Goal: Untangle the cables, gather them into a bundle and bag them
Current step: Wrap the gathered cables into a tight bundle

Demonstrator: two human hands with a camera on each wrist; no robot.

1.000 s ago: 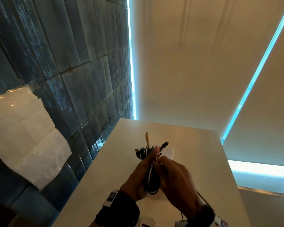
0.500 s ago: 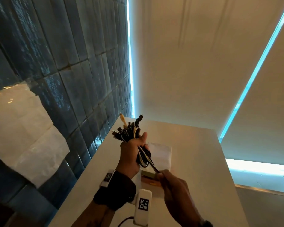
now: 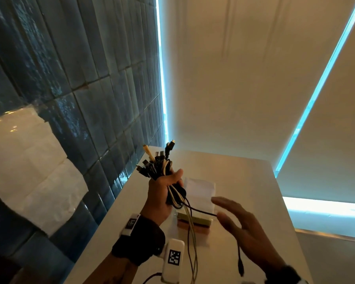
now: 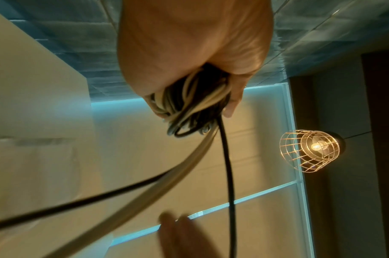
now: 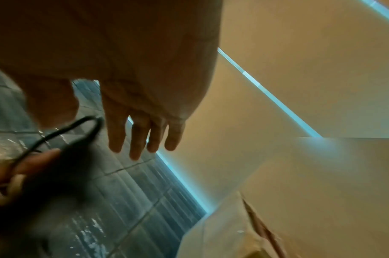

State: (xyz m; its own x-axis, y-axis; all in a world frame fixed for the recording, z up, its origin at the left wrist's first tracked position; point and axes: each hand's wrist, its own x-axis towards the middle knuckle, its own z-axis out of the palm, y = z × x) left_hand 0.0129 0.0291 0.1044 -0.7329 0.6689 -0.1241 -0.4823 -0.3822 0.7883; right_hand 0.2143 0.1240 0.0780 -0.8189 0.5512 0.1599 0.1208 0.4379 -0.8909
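My left hand is raised above the white table and grips a bundle of black and beige cables, with the plugs sticking up out of the fist. In the left wrist view the coiled bundle sits inside the curled fingers. Loose beige strands hang down from it. One black cable runs across to my right hand, which is spread with straight fingers, and its plug dangles below. A pale bag lies flat on the table behind the hands.
A dark tiled wall with taped white paper runs close along the table's left side. The table's right edge drops off beside a lit window blind. A caged lamp hangs overhead.
My left hand has lifted the bundle up and to the left. My right hand has let go of the strands it pinched, opened out flat and moved off to the right.
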